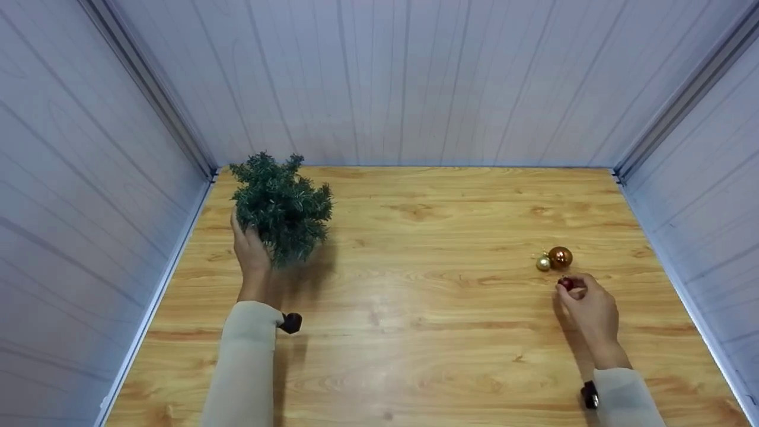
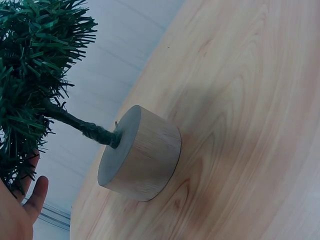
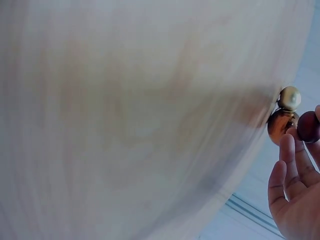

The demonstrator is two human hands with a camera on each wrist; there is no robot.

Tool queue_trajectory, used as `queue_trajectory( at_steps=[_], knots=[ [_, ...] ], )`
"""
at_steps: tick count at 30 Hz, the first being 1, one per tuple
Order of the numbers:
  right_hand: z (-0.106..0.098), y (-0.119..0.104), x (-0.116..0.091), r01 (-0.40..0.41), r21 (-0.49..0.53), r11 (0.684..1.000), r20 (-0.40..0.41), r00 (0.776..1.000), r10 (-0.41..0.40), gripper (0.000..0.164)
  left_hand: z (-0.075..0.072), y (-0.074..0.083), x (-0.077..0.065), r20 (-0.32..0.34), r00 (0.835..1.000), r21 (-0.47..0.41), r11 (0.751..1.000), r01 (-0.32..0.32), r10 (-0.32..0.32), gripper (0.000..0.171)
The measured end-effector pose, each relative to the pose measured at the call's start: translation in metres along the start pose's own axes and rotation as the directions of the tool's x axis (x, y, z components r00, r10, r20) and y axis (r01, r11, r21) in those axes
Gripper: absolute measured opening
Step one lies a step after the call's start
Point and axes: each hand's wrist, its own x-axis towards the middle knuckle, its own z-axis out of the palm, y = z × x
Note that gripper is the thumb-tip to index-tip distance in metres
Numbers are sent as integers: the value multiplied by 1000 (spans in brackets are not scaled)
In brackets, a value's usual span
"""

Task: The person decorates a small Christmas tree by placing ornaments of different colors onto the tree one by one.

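Observation:
A small artificial Christmas tree (image 1: 281,207) stands at the back left, its green foliage over a round wooden base (image 2: 147,155) on the table. My left hand (image 1: 250,249) touches its lower left branches with fairly straight fingers, partly hidden by the needles. At the right, my right hand (image 1: 593,308) pinches a small dark red bauble (image 1: 566,283) between thumb and fingertips. Just beyond it lie a larger copper bauble (image 1: 560,257) and a small pale gold bauble (image 1: 543,263), side by side. The right wrist view shows the red bauble (image 3: 309,127) close to these two.
A wood-grain table (image 1: 415,308) lies under both hands. Pale panelled walls rise at the back (image 1: 379,83), left (image 1: 77,196) and right (image 1: 699,196). A dark device (image 1: 290,322) sits at the left sleeve cuff, and another dark device (image 1: 590,394) at the right.

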Motion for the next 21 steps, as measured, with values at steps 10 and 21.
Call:
queue_trajectory(
  at_steps=[10,21],
  knots=[
    [3,-9,-2,-8,37,999,-10,1000,8,23,13,1,-1,3,999,50,998,-34,34,55],
    [11,-23,-1,-3,88,996,-26,1000,5,24,30,5,0,49,999,99,995,1,-6,55]
  ],
)
